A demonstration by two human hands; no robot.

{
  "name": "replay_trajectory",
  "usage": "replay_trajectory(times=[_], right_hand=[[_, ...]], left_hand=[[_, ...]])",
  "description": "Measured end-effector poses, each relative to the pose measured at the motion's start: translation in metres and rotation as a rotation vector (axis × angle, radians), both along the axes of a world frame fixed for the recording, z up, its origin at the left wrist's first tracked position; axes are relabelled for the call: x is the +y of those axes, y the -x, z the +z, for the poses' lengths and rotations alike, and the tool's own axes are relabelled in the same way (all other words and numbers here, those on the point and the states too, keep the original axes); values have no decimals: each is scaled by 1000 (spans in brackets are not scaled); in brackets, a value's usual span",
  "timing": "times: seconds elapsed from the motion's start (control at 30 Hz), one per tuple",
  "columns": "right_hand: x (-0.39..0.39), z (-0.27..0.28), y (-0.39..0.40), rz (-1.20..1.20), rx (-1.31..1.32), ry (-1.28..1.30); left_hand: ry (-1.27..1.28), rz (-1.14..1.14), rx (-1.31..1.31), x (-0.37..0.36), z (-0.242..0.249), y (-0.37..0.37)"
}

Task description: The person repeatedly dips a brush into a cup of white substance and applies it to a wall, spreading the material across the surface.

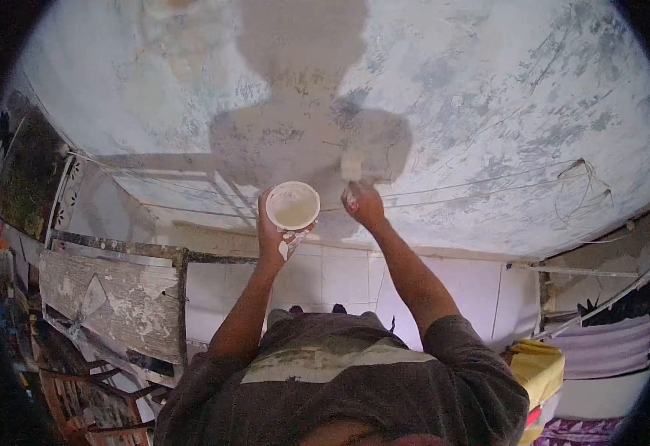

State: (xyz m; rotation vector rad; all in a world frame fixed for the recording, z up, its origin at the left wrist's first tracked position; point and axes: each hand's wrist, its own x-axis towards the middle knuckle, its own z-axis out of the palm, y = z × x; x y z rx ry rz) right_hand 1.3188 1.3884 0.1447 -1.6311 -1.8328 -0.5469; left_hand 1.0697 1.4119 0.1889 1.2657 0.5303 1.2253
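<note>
My left hand (271,230) is closed around a round, pale tub (294,206), its open top facing me. Whitish, paint-like liquid shows inside the tub, and white smears mark my wrist and the tub's side. To the right, my right hand (365,204) is raised to the wall, fingers closed on the handle of what looks like a wide paintbrush (352,165). The pale head of the brush points up at the wall (473,111); whether it touches is hard to tell. The wall is patchy white and grey, with my shadow across it.
Loose cables (488,178) run along the wall and bunch in a loop at the right. At the left stands a worn board with peeling paint (109,297), near wooden chair frames (95,386). Yellow cloth (537,368) lies at the right, beside a lilac cloth (600,346).
</note>
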Motion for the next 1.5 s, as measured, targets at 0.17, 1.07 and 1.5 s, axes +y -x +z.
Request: replay_trajectory(times=[0.17,1.07,1.5], right_hand=[[17,10,-18,-95,129,320],[39,23,-11,26,-16,573],[56,299,20,233,-429,-378]], left_hand=[[386,-195,-316,8,4,10],[472,-63,-177,16,-10,23],[356,-84,-202,9,-12,25]])
